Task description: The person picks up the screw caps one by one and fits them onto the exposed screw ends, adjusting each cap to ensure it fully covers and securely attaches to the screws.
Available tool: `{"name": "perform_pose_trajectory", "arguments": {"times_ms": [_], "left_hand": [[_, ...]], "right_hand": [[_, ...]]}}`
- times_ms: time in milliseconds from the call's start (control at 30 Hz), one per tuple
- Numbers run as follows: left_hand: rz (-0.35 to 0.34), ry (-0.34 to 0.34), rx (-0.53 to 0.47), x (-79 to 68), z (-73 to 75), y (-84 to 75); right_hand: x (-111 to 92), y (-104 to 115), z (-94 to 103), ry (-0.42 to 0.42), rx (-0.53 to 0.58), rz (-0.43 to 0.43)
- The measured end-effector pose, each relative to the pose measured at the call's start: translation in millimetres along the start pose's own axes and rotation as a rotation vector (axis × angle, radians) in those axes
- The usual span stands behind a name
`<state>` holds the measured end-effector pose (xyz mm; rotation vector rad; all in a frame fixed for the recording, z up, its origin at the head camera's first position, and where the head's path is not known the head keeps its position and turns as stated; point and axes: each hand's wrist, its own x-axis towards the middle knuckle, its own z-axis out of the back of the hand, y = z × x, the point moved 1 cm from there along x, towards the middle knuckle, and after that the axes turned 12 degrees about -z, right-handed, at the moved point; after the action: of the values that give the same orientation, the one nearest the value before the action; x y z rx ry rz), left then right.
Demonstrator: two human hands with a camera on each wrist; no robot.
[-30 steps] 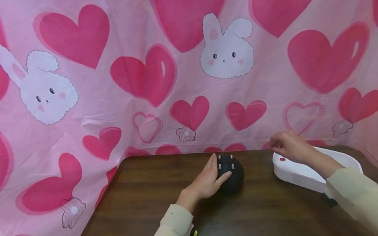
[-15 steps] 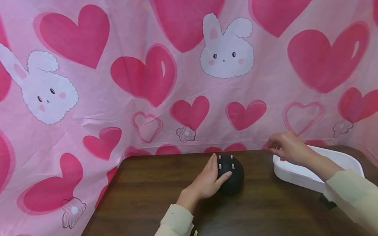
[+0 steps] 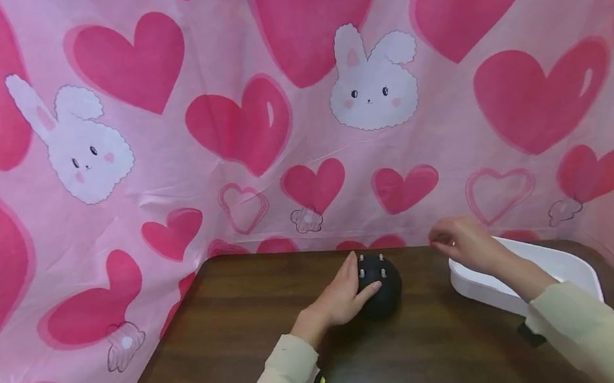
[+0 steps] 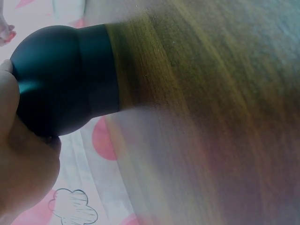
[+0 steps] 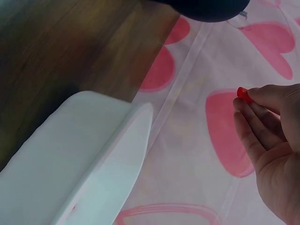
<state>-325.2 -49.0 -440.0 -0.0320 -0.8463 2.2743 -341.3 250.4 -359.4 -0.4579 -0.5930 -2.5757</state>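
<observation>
A black, ball-shaped stand (image 3: 383, 296) is on the table, with several short metal pegs (image 3: 383, 272) sticking up from its top. My left hand (image 3: 337, 296) grips its left side, thumb across the front and fingers behind. In the left wrist view, the stand's rounded body (image 4: 56, 79) narrows to a cylindrical base. My right hand (image 3: 467, 246) is over the near-left end of a white tray (image 3: 575, 254). Thumb and fingertips pinch a small red piece (image 5: 243, 93), seen in the right wrist view; the head view hides it.
The brown wooden table (image 3: 254, 318) ends at a pink cloth backdrop (image 3: 161, 173) with hearts and rabbits. The high-walled white tray stands at the table's right side, partly behind my right forearm. Table surface shows between stand and tray.
My right hand has shifted slightly left. A red piece earlier visible below it at the tray's end no longer shows in the head view. My left hand keeps its grip on the stand.
</observation>
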Motion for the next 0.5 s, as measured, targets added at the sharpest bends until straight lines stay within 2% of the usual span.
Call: {"name": "perform_pose_trajectory", "arguments": {"times_ms": [267,500], "left_hand": [[-0.013,-0.017,0.011,-0.3,-1.8,1.8],[-0.019,-0.007,0.012,0.3,-0.7,1.0]], "right_hand": [[6,17,-1.2,-0.013,0.039,0.023],[5,22,-5.9,-0.035,0.051,0.032]]}}
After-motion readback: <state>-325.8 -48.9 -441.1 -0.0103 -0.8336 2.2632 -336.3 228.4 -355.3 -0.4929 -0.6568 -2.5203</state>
